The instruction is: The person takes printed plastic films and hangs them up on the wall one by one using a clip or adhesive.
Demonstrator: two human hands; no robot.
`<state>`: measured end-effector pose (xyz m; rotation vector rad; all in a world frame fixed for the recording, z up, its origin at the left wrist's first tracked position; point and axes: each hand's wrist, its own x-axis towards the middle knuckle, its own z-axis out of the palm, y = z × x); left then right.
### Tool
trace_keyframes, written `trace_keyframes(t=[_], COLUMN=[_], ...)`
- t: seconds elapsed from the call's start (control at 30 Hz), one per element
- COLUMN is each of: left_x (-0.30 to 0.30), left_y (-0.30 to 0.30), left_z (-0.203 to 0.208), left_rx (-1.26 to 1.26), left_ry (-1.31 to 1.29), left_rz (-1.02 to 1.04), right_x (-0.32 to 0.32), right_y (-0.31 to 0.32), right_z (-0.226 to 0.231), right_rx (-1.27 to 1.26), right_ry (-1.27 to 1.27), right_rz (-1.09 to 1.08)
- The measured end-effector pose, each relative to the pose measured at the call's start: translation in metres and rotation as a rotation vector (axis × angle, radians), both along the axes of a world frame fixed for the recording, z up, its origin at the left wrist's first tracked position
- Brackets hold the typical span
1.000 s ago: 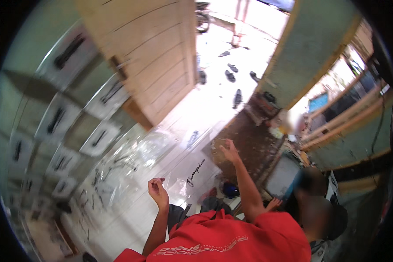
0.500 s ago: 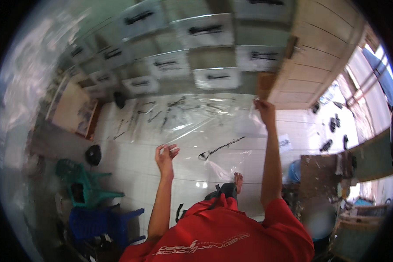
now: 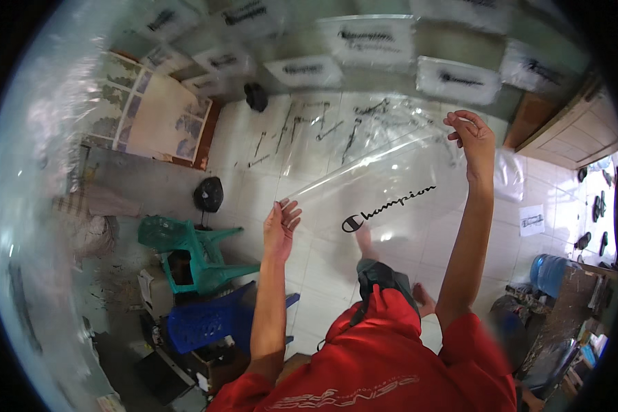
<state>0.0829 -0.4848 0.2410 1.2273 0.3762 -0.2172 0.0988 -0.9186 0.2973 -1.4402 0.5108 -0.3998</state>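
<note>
A clear plastic bag (image 3: 384, 165) with black lettering is stretched slantwise between my two hands, its top edge running in a straight line. My left hand (image 3: 280, 226) pinches the lower left end of that edge between thumb and fingers. Higher up and farther off, my right hand (image 3: 471, 141) grips the opposite corner with bent fingers. Through the film I see the floor and one of my feet. Past the bag, more clear plastic with black prints (image 3: 323, 130) lies spread on the white tiles.
Printed clear bags (image 3: 374, 38) hang in rows on the far wall. At left stand a green plastic chair (image 3: 193, 247), a blue chair (image 3: 202, 319) and a black bundle (image 3: 208, 194). A water jug (image 3: 549, 275) and a wooden bench (image 3: 559, 312) are at right, with a door (image 3: 573, 141) beyond.
The view has swung, so the room sits differently in it. Both my hands have risen with the bag between them, and its lettering now lies flatter and more fully spread.
</note>
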Motion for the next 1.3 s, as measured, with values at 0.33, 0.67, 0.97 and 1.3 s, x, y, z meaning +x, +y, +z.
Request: trace_keyframes(t=[0.33,0.67,0.97,1.3], left_x=[0.164,0.316,0.52,0.768], left_y=[0.255,0.515,0.674,0.73], left_z=[-0.006,-0.024,0.007,-0.024], left_rx=[0.112,0.096,-0.237,-0.406], left_ry=[0.047,-0.003,0.215,0.313], left_rz=[0.206,0.273,-0.255,-0.614], right_x=[0.173,0.331,0.439,0.62], right_y=[0.269,0.506,0.662,0.719], right_z=[-0.084,-0.093,-0.066,-0.059], right_rx=[0.44,0.242,0.273,0.007], right_ry=[0.18,0.246,0.147,0.262], right_rz=[0.077,0.395,0.029,-0.074])
